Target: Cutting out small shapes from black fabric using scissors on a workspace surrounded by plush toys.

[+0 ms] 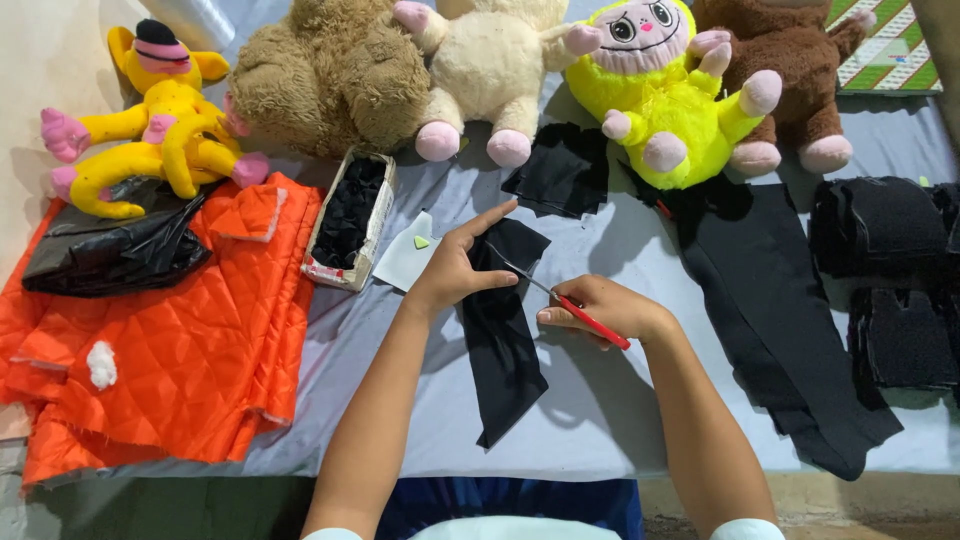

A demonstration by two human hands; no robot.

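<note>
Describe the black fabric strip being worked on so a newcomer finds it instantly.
On the grey table, look below the row of plush toys to the centre. The black fabric strip lies there lengthwise, pinned under the left hand, with the right hand bringing red-handled scissors to its edge. Other black pieces lie untouched.

L hand [455,268] presses flat on black fabric strip [500,330] on grey table [600,400], index finger out. R hand [600,308] has its grip closed on red-handled scissors [570,300], blades at strip's edge. Orange quilted cloth [170,340] far left; plush toys along back.
</note>
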